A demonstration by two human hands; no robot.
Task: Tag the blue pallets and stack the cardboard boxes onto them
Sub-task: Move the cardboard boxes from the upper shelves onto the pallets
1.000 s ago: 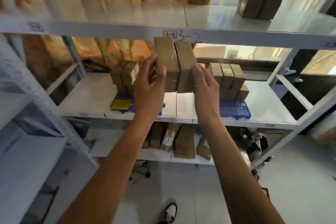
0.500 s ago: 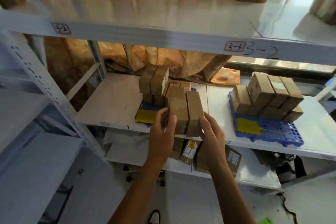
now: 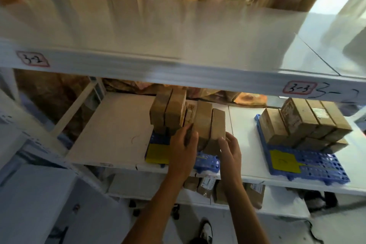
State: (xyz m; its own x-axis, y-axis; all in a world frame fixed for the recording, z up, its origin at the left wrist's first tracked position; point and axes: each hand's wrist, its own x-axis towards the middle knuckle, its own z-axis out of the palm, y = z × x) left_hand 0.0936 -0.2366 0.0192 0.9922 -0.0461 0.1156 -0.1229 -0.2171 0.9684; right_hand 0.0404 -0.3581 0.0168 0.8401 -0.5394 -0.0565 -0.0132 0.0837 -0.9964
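Observation:
Two upright cardboard boxes (image 3: pixel 210 125) are pressed side by side between my hands, low over the left blue pallet (image 3: pixel 207 162). My left hand (image 3: pixel 183 150) grips their left face and my right hand (image 3: pixel 230 149) holds the right face. A yellow tag (image 3: pixel 157 153) lies on that pallet's front left. Behind it, other cardboard boxes (image 3: pixel 168 109) are stacked on the same pallet. Further right, a second blue pallet (image 3: pixel 316 166) carries a yellow tag (image 3: pixel 284 161) and a stack of boxes (image 3: pixel 305 125).
The white middle shelf (image 3: pixel 111 132) holds both pallets. An upper shelf (image 3: pixel 158 65) with labels hangs close overhead. Packages (image 3: pixel 206 184) sit on the lower shelf. A white surface (image 3: pixel 29 194) stands at lower left. My shoe (image 3: pixel 205 232) shows on the floor.
My hands have brought the two boxes down from the upper shelf's height to the left pallet. The view has shifted left and closer to the shelf.

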